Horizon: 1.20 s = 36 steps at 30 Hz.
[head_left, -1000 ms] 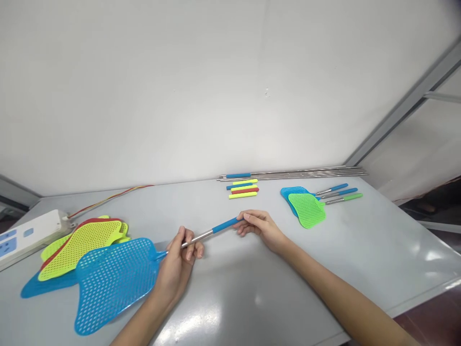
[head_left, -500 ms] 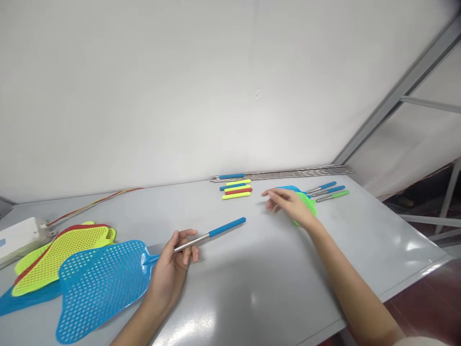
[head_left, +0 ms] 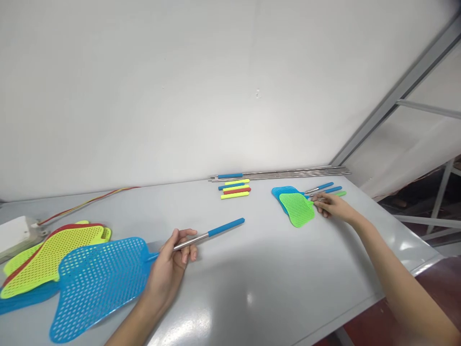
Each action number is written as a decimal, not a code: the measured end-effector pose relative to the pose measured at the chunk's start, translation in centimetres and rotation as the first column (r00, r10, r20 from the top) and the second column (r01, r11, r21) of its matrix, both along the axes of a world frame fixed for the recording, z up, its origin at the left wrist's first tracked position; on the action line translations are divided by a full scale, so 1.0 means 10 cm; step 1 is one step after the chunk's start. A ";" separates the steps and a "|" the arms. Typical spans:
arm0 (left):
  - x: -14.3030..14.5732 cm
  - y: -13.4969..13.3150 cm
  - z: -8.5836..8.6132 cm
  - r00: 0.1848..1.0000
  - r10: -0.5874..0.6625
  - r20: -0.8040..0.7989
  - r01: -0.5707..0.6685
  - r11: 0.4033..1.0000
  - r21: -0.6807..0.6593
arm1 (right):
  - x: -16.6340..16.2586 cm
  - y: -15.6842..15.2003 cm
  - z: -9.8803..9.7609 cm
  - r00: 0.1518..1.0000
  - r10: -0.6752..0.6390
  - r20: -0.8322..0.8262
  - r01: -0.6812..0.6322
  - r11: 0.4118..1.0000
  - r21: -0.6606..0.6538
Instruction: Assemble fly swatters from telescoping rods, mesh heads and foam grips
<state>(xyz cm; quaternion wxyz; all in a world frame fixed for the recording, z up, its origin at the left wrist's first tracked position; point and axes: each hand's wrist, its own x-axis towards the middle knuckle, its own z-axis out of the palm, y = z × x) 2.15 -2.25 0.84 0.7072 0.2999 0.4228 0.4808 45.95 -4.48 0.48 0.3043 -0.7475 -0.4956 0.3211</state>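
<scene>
My left hand (head_left: 169,266) is closed round the metal rod of a blue fly swatter (head_left: 97,283), whose mesh head lies low over the grey table (head_left: 252,269) and whose blue grip points right. My right hand (head_left: 333,205) has reached far right and rests, fingers curled, on the handle of a green fly swatter (head_left: 297,209). That one lies on top of a blue swatter (head_left: 280,192). Whether the right hand grips the handle is unclear.
Loose yellow, red and blue swatter heads (head_left: 50,254) are stacked at the left. Several coloured grip sleeves (head_left: 235,188) and bare metal rods (head_left: 288,172) lie along the wall. A white power strip (head_left: 16,231) with a cable sits far left. The table's edge runs bottom right.
My right hand let go of the blue grip end and moved right to the green swatter's handle. My left hand kept hold of the blue swatter.
</scene>
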 end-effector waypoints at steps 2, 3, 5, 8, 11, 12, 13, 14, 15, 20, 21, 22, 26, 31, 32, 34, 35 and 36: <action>0.00 0.01 0.00 1.000 0.006 -0.011 -0.006 1.000 0.003 | 0.03 0.02 0.01 1.000 0.005 0.025 -0.006 0.999 0.045; 0.00 0.01 -0.01 1.000 0.007 -0.016 -0.007 1.000 0.005 | 0.05 0.03 0.03 0.999 0.003 0.039 -0.006 0.998 0.061; 0.00 0.02 -0.01 1.000 0.008 -0.024 -0.008 1.000 0.007 | 0.07 0.05 0.05 0.998 0.006 0.057 -0.010 0.998 0.064; 0.00 0.03 -0.01 1.000 0.008 -0.026 -0.008 1.000 0.008 | 0.10 0.04 0.06 0.998 0.028 0.059 -0.029 0.999 0.017; -0.01 0.02 -0.01 1.000 -0.001 -0.025 0.001 1.000 0.011 | 0.10 0.00 0.03 0.997 0.031 0.067 -0.030 0.999 -0.014; -0.01 0.02 -0.01 1.000 -0.001 -0.026 0.002 1.000 0.012 | 0.11 -0.01 0.02 0.997 0.024 0.074 -0.023 1.000 -0.019; -0.01 0.02 -0.01 1.000 0.000 -0.028 0.001 1.000 0.013 | 0.11 -0.02 0.01 0.996 0.018 0.082 -0.016 1.000 -0.025; 0.00 0.02 -0.01 1.000 0.002 -0.030 -0.001 1.000 0.014 | 0.12 -0.03 0.00 0.996 0.015 0.089 -0.012 0.999 -0.031; 0.00 0.02 -0.01 0.999 0.002 -0.032 -0.002 1.000 0.015 | 0.12 -0.04 -0.02 0.995 0.015 0.094 -0.011 0.999 -0.036; 0.01 0.04 -0.01 0.999 0.005 -0.034 -0.005 1.000 0.012 | 0.14 -0.04 -0.07 0.989 0.027 0.144 -0.030 0.999 0.012; 0.01 0.04 -0.01 0.999 0.008 -0.035 -0.007 1.000 0.012 | 0.14 -0.03 -0.08 0.986 0.023 0.167 -0.030 0.999 0.039; 0.02 0.04 -0.01 0.999 0.008 -0.035 -0.008 1.000 0.012 | 0.14 -0.03 -0.08 0.982 0.015 0.191 -0.028 0.997 0.069; 0.01 0.04 -0.01 0.999 -0.002 -0.034 0.002 1.000 0.014 | 0.17 0.02 -0.04 0.957 -0.037 0.287 -0.016 0.983 0.183; 0.00 0.04 -0.02 0.999 -0.004 -0.045 0.004 1.000 0.010 | 0.21 0.13 0.00 0.924 -0.056 0.379 -0.042 0.969 0.245; 0.00 0.04 -0.02 0.999 -0.004 -0.045 0.004 1.000 0.010 | 0.21 0.15 0.00 0.917 -0.052 0.395 -0.052 0.967 0.249; 0.01 0.04 -0.02 0.999 -0.005 -0.045 0.006 1.000 0.009 | 0.20 0.20 0.01 0.905 -0.030 0.424 -0.082 0.966 0.245; 0.01 0.04 -0.02 0.999 -0.005 -0.045 0.005 1.000 0.008 | 0.19 0.22 0.02 0.900 -0.012 0.436 -0.103 0.966 0.238; 0.01 0.04 -0.01 0.999 -0.003 -0.046 0.004 1.000 0.008 | 0.17 0.24 0.02 0.895 0.008 0.447 -0.123 0.965 0.230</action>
